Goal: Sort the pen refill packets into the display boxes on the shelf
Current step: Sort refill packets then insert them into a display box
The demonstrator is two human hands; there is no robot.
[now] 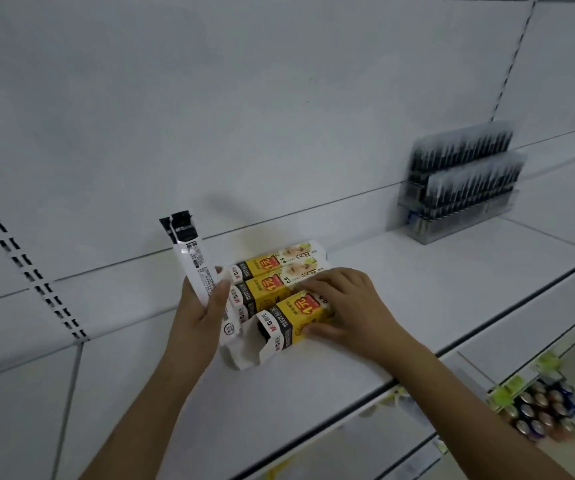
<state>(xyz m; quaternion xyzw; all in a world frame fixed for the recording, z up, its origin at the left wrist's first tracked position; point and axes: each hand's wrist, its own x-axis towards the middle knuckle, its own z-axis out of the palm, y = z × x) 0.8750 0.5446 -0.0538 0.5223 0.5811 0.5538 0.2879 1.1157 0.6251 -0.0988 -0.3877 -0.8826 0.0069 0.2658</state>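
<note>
Three yellow, white and black display boxes lie side by side on the white shelf (417,289). The nearest box (289,323) has its end flaps open toward me. My right hand (345,306) grips this box, fingers over its top and thumb on its near side. The middle box (262,289) and far box (279,263) lie behind it. My left hand (206,306) holds a bunch of white pen refill packets (192,261) with black tops, standing upright just left of the boxes.
A clear display rack (462,188) filled with dark pens stands at the back right of the shelf. Below the shelf edge at right sit several round-capped items (545,414) and yellow-green price tags (511,389). Slotted uprights run along the back wall.
</note>
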